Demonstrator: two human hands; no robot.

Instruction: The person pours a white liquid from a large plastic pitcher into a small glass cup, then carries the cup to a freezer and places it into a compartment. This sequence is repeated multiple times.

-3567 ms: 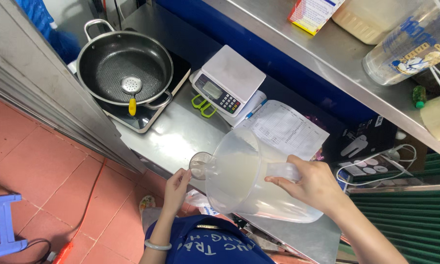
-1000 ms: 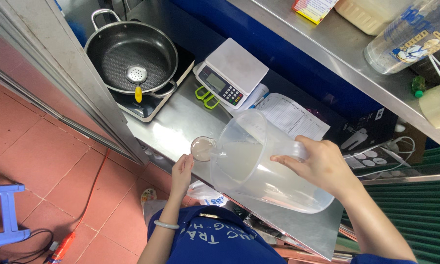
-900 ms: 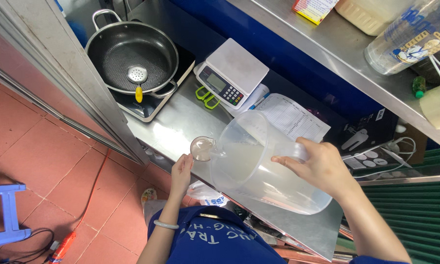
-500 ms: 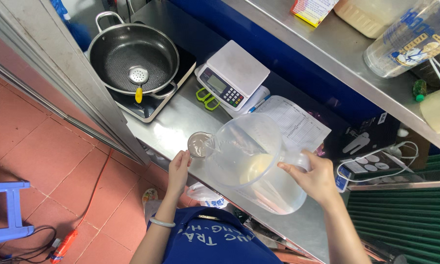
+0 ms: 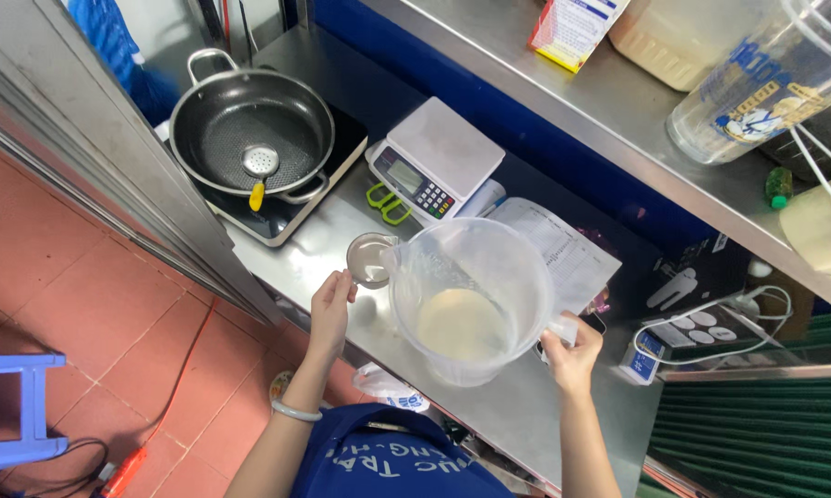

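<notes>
A stainless-steel counter (image 5: 323,244) runs along a blue-painted wall, above a floor of red-brown tiles (image 5: 56,267) where a blue plastic stool (image 5: 14,406) stands at the left edge. At the counter's far end a black non-stick pan with steel handles (image 5: 249,129) sits on a flat black cooktop (image 5: 296,198), a small perforated metal skimmer with a yellow handle (image 5: 257,171) lying inside it. Just beside the cooktop is a white digital weighing scale (image 5: 434,157), with a printed sheet of paper (image 5: 568,254) near it. A raised steel shelf (image 5: 618,101) behind holds a tall clear plastic jar (image 5: 757,88) and a cardboard carton (image 5: 572,28).

At the counter's near edge, a person in a blue apron grips the handle of a large translucent plastic measuring jug (image 5: 466,295) in the closed right hand (image 5: 572,350). The jug stands close to upright, mouth toward the camera, with a shallow pool of pale, milky liquid at its bottom and cloudy film on its walls. The left hand (image 5: 331,309), a pale bangle at its wrist, pinches a small clear glass cup (image 5: 369,260) by the rim, held against the jug's spout above the counter; the cup shows a little pale liquid.
</notes>
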